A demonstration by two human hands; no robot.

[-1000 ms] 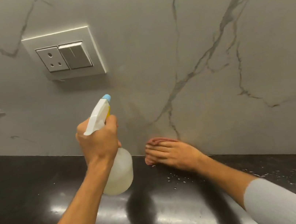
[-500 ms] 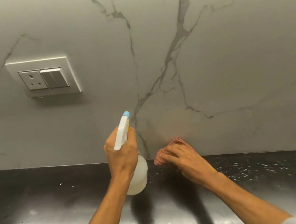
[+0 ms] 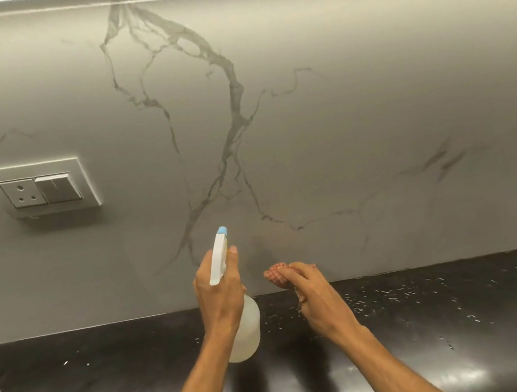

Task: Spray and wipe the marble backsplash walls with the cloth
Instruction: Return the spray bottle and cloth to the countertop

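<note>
Cloth (image 3: 278, 272) now bunched, seemingly lifted.

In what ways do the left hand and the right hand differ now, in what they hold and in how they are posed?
The left hand grips a translucent spray bottle with its blue nozzle aimed at the marble wall; the right hand holds a bunched red checked cloth. The left hand is raised higher on the bottle's trigger head; the right hand is lower, close to the black counter. Both have fingers curled round their thing, near the foot of the wall.

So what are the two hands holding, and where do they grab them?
The left hand grips the spray bottle around its neck, under the white trigger head. The right hand holds the bunched red checked cloth in its fingers.
</note>
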